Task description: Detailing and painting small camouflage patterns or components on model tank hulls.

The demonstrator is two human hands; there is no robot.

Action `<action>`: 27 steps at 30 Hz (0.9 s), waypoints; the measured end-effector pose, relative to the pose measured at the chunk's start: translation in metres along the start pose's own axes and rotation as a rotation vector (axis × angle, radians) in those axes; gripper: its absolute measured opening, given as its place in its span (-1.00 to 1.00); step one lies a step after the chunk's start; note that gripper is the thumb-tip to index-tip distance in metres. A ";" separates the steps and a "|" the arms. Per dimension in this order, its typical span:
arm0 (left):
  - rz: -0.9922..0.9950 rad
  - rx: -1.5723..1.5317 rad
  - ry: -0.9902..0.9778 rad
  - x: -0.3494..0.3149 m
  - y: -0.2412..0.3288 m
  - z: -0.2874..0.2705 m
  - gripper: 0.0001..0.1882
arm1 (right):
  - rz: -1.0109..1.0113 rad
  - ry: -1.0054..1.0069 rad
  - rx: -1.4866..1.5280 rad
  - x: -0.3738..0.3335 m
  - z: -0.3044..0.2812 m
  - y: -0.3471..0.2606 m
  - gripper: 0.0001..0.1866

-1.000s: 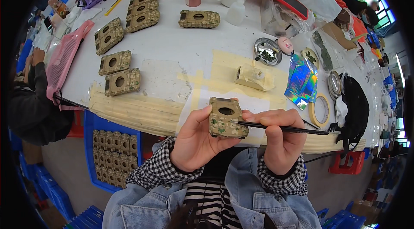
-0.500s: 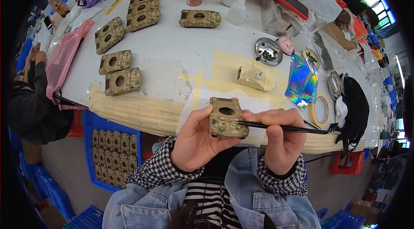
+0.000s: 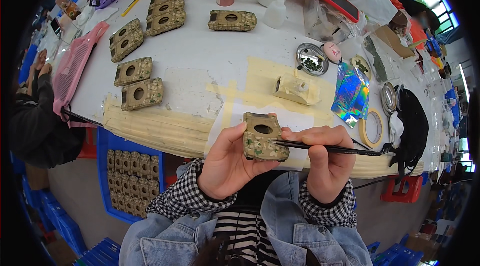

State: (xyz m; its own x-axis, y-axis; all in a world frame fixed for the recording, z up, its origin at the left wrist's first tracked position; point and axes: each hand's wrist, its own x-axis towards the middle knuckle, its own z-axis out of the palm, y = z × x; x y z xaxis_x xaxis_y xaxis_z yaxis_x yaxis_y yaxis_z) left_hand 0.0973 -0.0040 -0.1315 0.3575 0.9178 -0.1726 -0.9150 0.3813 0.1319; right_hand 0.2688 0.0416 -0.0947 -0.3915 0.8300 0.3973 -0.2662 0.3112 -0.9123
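My left hand (image 3: 226,168) grips a camouflage-painted toy tank hull (image 3: 265,150) by its side, holding it tilted above the table's near edge. An oval hole opens in the hull's top. My right hand (image 3: 330,161) pinches black tweezers (image 3: 342,149), whose tips touch or nearly touch the hull just below the hole. Whether anything tiny sits between the tips is too small to tell. Further off stands a block wrapped in masking tape (image 3: 295,90). To the right is a round metal dish (image 3: 312,59) with small dark green pieces in it.
Several more tank hulls (image 3: 142,94) stand on the white table (image 3: 195,61), left and back. A blue tray (image 3: 103,176) full of hulls is below left. Right are shiny holographic sheets (image 3: 350,97), a masking tape roll (image 3: 371,130) and a black bag (image 3: 414,126). Another person's sleeve (image 3: 37,126) shows far left.
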 end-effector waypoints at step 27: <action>-0.026 0.038 -0.033 0.001 0.003 -0.001 -0.46 | 0.032 0.011 -0.022 0.000 0.000 -0.002 -0.87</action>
State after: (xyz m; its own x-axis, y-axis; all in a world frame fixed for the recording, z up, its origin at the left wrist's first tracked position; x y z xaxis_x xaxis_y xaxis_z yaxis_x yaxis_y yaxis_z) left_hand 0.0943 -0.0023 -0.1318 0.3877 0.9104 -0.1444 -0.8977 0.4085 0.1650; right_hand 0.2694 0.0411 -0.0933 -0.3893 0.8449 0.3669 -0.2344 0.2943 -0.9265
